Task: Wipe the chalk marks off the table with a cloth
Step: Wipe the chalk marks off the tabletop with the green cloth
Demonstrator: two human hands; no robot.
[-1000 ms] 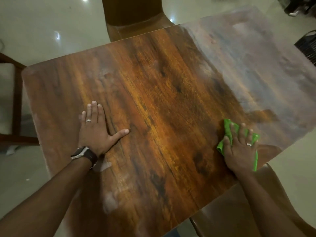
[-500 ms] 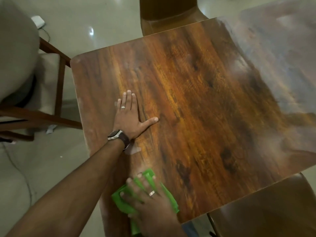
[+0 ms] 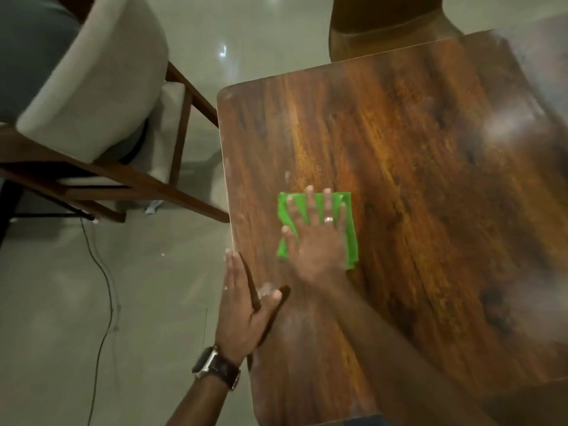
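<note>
A green cloth [image 3: 349,238] lies flat on the brown wooden table [image 3: 415,179], near its left edge. My right hand [image 3: 316,238] presses down on the cloth with straight, spread fingers. My left hand [image 3: 246,305] rests at the table's left edge, its fingers straight along the rim and the thumb on the tabletop. Faint white chalk smears [image 3: 287,175] show just beyond the cloth, and paler chalk smudges [image 3: 295,324] lie near my left thumb. A watch sits on my left wrist.
A cushioned wooden chair [image 3: 92,96] stands to the left of the table. A brown chair [image 3: 384,29] stands at the far side. A black cable [image 3: 104,287] runs across the tiled floor on the left. The table's right part shines with glare.
My right hand has swept the cloth from the table's right side across the near edge and up to the left part. My left hand has slid back from the tabletop to the left rim.
</note>
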